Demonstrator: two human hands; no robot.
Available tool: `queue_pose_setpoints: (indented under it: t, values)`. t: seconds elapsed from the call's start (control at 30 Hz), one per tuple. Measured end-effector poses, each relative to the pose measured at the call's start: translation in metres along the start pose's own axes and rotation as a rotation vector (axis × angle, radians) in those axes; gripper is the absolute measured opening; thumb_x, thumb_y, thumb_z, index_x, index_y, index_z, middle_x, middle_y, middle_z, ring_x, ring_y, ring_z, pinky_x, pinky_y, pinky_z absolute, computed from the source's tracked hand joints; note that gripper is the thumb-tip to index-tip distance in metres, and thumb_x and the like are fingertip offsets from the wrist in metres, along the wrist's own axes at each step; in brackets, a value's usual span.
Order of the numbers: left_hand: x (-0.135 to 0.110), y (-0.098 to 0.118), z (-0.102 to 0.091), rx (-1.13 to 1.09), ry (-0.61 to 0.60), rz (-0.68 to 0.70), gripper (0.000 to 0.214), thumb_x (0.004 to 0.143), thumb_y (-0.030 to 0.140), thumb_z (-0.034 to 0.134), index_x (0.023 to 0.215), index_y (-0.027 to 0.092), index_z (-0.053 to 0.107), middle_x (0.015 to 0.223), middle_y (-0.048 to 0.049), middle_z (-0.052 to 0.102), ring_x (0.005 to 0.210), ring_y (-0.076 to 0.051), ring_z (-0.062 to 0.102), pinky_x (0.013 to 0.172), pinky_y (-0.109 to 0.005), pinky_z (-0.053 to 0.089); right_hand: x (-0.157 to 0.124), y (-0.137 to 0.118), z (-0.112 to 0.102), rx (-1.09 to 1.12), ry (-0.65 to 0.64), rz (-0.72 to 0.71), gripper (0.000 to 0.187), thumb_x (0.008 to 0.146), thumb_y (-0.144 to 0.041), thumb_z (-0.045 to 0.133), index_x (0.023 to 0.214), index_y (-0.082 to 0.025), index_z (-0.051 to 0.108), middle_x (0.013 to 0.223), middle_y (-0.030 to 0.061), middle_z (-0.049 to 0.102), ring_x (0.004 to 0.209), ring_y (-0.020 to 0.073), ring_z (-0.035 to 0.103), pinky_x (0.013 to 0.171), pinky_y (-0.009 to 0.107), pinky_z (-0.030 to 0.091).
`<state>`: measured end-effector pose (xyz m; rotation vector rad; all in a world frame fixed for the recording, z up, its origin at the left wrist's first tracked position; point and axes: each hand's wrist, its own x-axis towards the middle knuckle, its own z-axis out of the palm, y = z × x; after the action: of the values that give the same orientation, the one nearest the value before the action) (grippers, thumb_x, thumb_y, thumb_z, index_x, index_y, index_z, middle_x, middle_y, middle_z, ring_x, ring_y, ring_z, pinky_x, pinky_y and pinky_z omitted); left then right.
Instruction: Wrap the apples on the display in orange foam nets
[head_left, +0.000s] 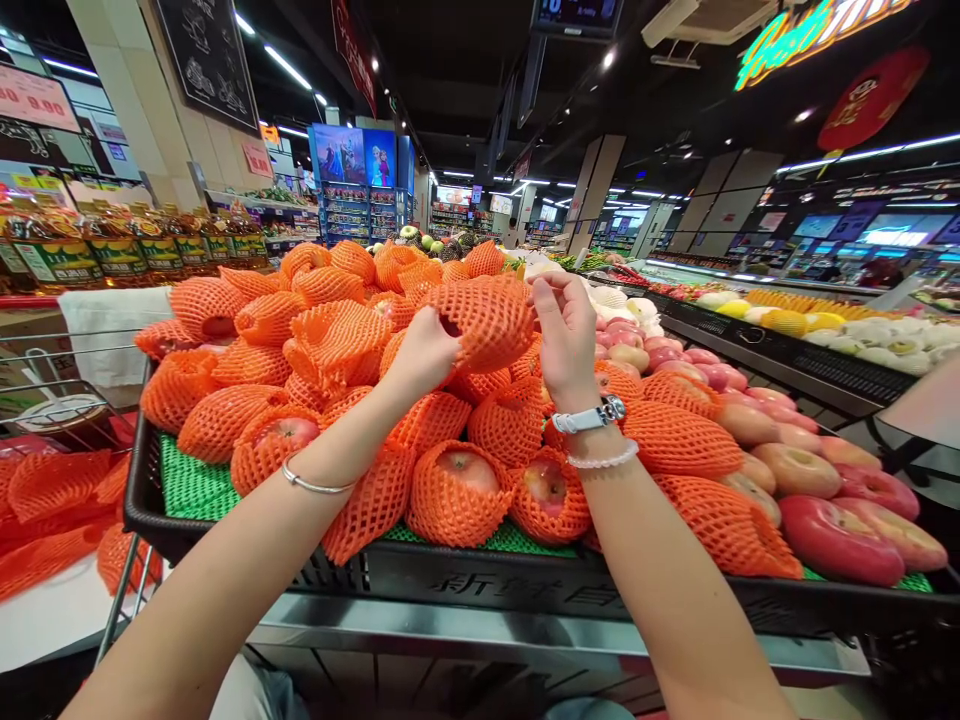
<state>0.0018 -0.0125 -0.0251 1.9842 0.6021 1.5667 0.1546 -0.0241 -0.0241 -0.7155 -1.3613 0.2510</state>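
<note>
My left hand (424,352) is closed on the near-left end of an orange foam fruit net (487,318), held above the heap. The fingers of my right hand (564,335) are bent and pinch the net's right end. A dark opening shows beside my left thumb; whether an apple is inside I cannot tell. Below both hands, apples in the same orange nets fill a black display tray (510,580). One netted apple (461,468) shows its top through the net, and another netted apple (546,482) lies to its right.
Bare red apples (840,540) are piled at the tray's right. A green mat (196,485) lines the tray. On the left, a wire cart (120,590) stands near loose orange nets (60,490). Oil bottles (127,240) line the back left; a produce counter (840,365) runs along the right.
</note>
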Motion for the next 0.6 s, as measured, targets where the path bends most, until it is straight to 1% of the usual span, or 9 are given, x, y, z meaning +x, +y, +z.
queue_pose_setpoints:
  t: [0.07,0.13,0.2,0.23,0.27,0.33,0.43,0.5,0.6]
  values:
    - [0.003,-0.002,-0.003,-0.083,0.088,-0.029,0.035,0.065,0.042,0.072,0.083,0.014,0.06,0.085,-0.0089,0.071,0.096,-0.027,0.065,0.086,-0.038,0.054,-0.003,-0.003,0.001,0.014,-0.068,0.007,0.049,0.079,-0.073,0.055,0.099,-0.027,0.055,0.098,0.0039,0.06,0.096,0.0203,0.06,0.09,0.038,0.05]
    - [0.004,-0.005,-0.005,-0.166,0.148,-0.065,0.034,0.065,0.044,0.07,0.079,0.015,0.059,0.085,-0.0086,0.071,0.098,-0.028,0.065,0.087,-0.039,0.054,-0.006,-0.002,0.005,0.035,-0.162,0.048,0.067,0.07,-0.078,0.061,0.116,-0.03,0.051,0.118,0.0072,0.057,0.114,0.0251,0.057,0.098,0.042,0.048]
    - [0.003,-0.007,-0.006,-0.251,0.179,-0.097,0.033,0.067,0.047,0.067,0.077,0.017,0.058,0.085,-0.008,0.071,0.099,-0.028,0.065,0.088,-0.04,0.054,-0.01,0.0,0.011,0.112,-0.265,0.122,0.091,0.06,-0.079,0.069,0.132,-0.033,0.039,0.138,0.0094,0.047,0.13,0.0295,0.048,0.104,0.046,0.047]
    - [0.003,-0.007,-0.006,-0.273,0.188,-0.098,0.033,0.067,0.048,0.066,0.077,0.017,0.058,0.085,-0.0078,0.071,0.1,-0.028,0.065,0.089,-0.04,0.054,-0.012,0.001,0.015,0.181,-0.313,0.174,0.099,0.057,-0.076,0.073,0.138,-0.034,0.033,0.144,0.0098,0.043,0.134,0.0304,0.044,0.106,0.048,0.046]
    - [0.002,-0.006,-0.006,-0.273,0.192,-0.08,0.034,0.067,0.048,0.067,0.079,0.018,0.059,0.087,-0.0078,0.071,0.102,-0.029,0.065,0.091,-0.04,0.053,-0.014,0.001,0.018,0.269,-0.35,0.232,0.103,0.057,-0.073,0.075,0.141,-0.034,0.029,0.147,0.0098,0.041,0.136,0.0305,0.043,0.107,0.049,0.047]
    - [0.001,-0.002,-0.004,-0.224,0.198,-0.001,0.037,0.066,0.048,0.07,0.085,0.018,0.061,0.091,-0.0082,0.071,0.108,-0.03,0.063,0.098,-0.042,0.049,-0.019,-0.002,0.024,0.45,-0.383,0.341,0.101,0.06,-0.066,0.077,0.142,-0.035,0.027,0.149,0.0091,0.042,0.136,0.0296,0.044,0.104,0.051,0.051]
    - [0.0,0.005,-0.004,-0.154,0.169,0.106,0.047,0.063,0.046,0.075,0.099,0.018,0.063,0.101,-0.0095,0.07,0.12,-0.033,0.056,0.107,-0.045,0.042,-0.023,-0.01,0.029,0.625,-0.365,0.411,0.091,0.061,-0.058,0.079,0.138,-0.036,0.035,0.145,0.0063,0.048,0.134,0.0293,0.047,0.096,0.049,0.058]
    - [0.0,0.007,-0.007,-0.153,0.12,0.104,0.053,0.062,0.045,0.076,0.106,0.018,0.061,0.106,-0.0106,0.069,0.126,-0.035,0.051,0.11,-0.046,0.039,-0.024,-0.014,0.029,0.68,-0.337,0.413,0.085,0.059,-0.055,0.081,0.132,-0.036,0.042,0.14,0.0042,0.053,0.131,0.0292,0.05,0.093,0.047,0.06]
    - [0.001,0.005,-0.014,-0.169,-0.016,0.01,0.053,0.061,0.037,0.074,0.108,0.016,0.06,0.112,-0.0121,0.066,0.128,-0.036,0.049,0.11,-0.049,0.038,-0.022,-0.012,0.028,0.723,-0.283,0.434,0.065,0.064,-0.055,0.076,0.119,-0.032,0.053,0.132,0.0034,0.059,0.127,0.0276,0.054,0.09,0.043,0.061]
